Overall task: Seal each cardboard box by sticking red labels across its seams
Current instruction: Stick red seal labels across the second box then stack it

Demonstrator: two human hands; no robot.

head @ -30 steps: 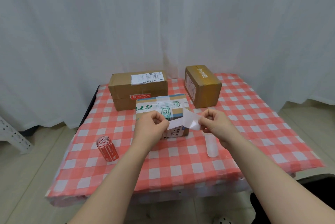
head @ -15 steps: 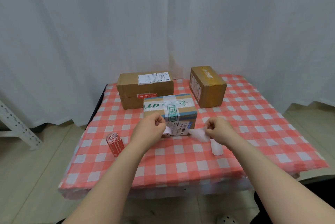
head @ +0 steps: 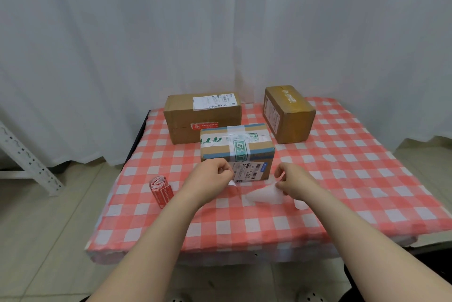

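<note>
Both hands sit low centre of frame, above the checked table. Left hand has its fingers curled, pinching a small label at the fingertips. The label's face is too small and blurred to read; some white shows, with a reddish edge below. Right hand is also curled and pinches one end of a white backing strip, which droops toward the cloth between the two hands. The taped box lies directly beyond the hands, just above them in frame, long axis running left to right, barcode face toward the camera. The left hand is just in front of that face's lower left corner and is the nearer one; the right hand is off the lower right corner. Judgement: the label looks peeled free, so the next move is a short forward reach by the left hand to lay it across a seam on this box. Left rear box in mid frame already carries a red sticker on its front seam. Right rear box shows no sticker from here. Roll of red labels lies on the table left of the left forearm.
</note>
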